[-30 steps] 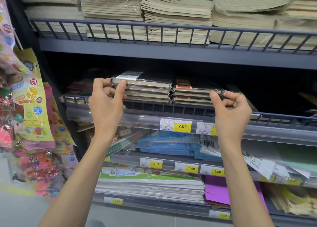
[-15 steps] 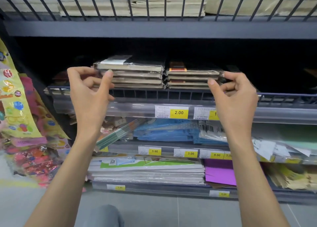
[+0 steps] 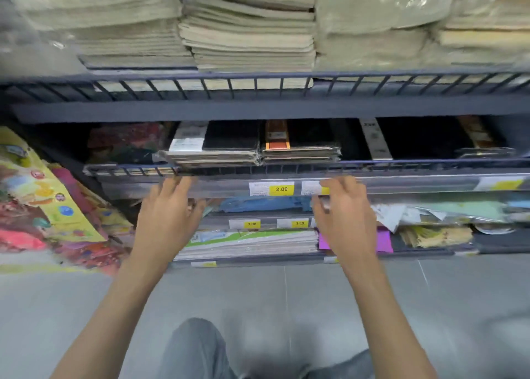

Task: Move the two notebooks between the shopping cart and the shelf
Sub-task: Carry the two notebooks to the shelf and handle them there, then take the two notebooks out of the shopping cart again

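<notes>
Bare forearms stretched forward, well apart, wrists straight. Left hand [image 3: 169, 215] and right hand [image 3: 345, 218] backs up, fingertips level with the price rail [image 3: 415, 184], fingers loosely spread, apparently gripping nothing, though blurred.

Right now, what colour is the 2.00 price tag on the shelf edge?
Yellow with dark digits: the 2.00 price tag, clearest in the head view.

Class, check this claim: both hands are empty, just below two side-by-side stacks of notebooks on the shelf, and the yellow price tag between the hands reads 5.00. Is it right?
Not quite. The yellow price tag reads 2.00, not 5.00, as the head view shows. The rest stands: the left hand and right hand are empty, below the notebook stacks.
</notes>
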The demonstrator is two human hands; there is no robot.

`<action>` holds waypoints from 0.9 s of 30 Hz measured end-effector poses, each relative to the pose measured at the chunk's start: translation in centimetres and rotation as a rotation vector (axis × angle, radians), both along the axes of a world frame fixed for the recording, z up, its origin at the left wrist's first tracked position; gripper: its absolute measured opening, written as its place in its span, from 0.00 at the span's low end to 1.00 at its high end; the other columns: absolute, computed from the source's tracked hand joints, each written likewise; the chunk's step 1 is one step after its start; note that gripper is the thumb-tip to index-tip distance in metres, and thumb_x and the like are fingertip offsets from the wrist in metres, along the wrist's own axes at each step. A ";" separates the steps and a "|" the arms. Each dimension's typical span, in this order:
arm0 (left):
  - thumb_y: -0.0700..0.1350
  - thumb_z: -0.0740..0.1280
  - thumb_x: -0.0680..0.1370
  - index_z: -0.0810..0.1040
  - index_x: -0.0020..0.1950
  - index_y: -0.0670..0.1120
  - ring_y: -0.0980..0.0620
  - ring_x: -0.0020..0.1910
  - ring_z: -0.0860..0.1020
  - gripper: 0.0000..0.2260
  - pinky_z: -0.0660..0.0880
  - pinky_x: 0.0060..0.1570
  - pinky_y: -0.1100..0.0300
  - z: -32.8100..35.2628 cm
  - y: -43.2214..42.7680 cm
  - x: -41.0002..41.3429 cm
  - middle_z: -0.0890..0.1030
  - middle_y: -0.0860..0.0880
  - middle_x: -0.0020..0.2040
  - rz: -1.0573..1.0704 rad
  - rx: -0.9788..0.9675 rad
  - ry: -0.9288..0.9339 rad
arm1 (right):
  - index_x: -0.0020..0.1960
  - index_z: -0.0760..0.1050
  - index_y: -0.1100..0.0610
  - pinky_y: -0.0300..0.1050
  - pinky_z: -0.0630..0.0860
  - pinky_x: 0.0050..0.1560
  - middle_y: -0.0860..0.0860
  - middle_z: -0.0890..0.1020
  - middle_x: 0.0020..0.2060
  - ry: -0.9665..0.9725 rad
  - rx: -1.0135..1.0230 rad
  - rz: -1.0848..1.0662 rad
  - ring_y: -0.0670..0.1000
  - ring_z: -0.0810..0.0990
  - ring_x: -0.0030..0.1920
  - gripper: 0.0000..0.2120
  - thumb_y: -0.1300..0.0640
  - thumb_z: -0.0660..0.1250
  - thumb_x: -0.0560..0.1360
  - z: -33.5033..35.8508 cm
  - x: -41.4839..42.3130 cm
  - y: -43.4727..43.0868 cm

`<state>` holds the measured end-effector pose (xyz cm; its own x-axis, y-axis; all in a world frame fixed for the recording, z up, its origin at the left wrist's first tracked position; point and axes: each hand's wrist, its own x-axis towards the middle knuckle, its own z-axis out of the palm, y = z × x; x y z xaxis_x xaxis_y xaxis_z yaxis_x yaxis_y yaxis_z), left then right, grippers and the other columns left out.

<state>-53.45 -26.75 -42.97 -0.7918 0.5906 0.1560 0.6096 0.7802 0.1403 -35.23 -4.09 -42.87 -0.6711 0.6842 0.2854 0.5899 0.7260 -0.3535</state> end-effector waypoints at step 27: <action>0.52 0.60 0.82 0.67 0.73 0.46 0.37 0.69 0.66 0.20 0.66 0.64 0.41 31.7 9.8 15.2 0.70 0.41 0.69 -0.324 -0.532 -0.194 | 0.76 0.65 0.53 0.60 0.67 0.69 0.59 0.66 0.72 -0.781 -0.297 0.124 0.62 0.62 0.73 0.26 0.47 0.63 0.80 31.4 16.2 3.7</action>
